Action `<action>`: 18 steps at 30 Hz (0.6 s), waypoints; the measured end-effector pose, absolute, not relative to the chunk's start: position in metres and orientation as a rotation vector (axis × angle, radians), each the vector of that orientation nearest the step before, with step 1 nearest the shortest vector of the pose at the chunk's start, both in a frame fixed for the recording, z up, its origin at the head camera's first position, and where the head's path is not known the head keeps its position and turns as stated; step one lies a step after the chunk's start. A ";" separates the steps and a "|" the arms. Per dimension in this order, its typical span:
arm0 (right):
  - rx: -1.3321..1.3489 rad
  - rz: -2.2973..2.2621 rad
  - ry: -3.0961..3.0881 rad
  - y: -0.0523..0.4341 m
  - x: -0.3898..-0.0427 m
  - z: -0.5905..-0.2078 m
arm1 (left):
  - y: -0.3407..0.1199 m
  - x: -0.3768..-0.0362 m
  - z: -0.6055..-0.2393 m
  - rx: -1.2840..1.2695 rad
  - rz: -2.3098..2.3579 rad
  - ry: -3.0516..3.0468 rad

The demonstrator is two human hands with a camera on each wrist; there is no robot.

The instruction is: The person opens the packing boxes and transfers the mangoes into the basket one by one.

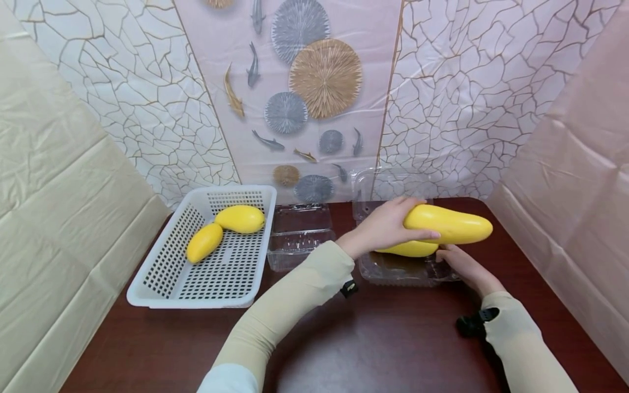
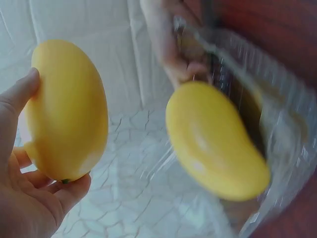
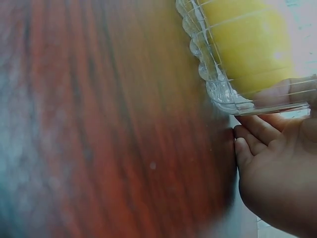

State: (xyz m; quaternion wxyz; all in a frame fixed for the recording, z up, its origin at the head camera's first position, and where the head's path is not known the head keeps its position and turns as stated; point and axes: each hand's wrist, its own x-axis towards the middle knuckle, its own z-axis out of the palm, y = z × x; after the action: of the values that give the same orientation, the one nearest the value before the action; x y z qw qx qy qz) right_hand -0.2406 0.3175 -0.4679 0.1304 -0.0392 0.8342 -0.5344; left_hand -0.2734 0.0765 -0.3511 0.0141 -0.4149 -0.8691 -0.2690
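My left hand (image 1: 385,225) grips a yellow mango (image 1: 449,224), held up over the clear plastic container (image 1: 403,275). The left wrist view shows thumb and fingers around that mango (image 2: 69,109). A second mango (image 1: 410,250) lies in the container, partly hidden behind my left hand and the held mango. My right hand (image 1: 467,267) grips the container's right side. In the right wrist view, a digit shows through the clear wall (image 3: 225,96) beside the mango (image 3: 252,44), while other fingers of the right hand (image 3: 277,163) are outside, low against the wall.
A white perforated basket (image 1: 140,289) with two mangoes (image 1: 241,219) stands at the left. Between it and my left arm sits another clear plastic container (image 1: 300,240). The open container's lid (image 1: 366,183) leans up against the patterned back wall. Cloth walls enclose both sides.
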 end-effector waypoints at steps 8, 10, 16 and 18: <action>-0.060 -1.549 2.376 0.323 -0.250 -0.479 | 0.044 -0.295 -0.327 -1.256 -0.784 -2.694; -0.044 -1.539 2.383 0.323 -0.252 -0.480 | 0.031 -0.300 -0.322 -1.235 -0.761 -2.695; -0.032 -1.543 2.391 0.323 -0.254 -0.481 | -0.008 -0.313 -0.309 -1.183 -0.664 -2.679; -0.024 -1.540 2.390 0.322 -0.254 -0.480 | -0.021 -0.314 -0.304 -1.177 -0.632 -2.670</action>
State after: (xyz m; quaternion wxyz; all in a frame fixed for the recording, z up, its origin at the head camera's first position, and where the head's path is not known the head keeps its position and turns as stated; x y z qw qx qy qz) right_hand -0.2536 0.3225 -0.4803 0.1488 -0.0085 0.8312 -0.5356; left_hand -0.3143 -0.0207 -0.3043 0.0778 -0.3929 -0.8916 -0.2112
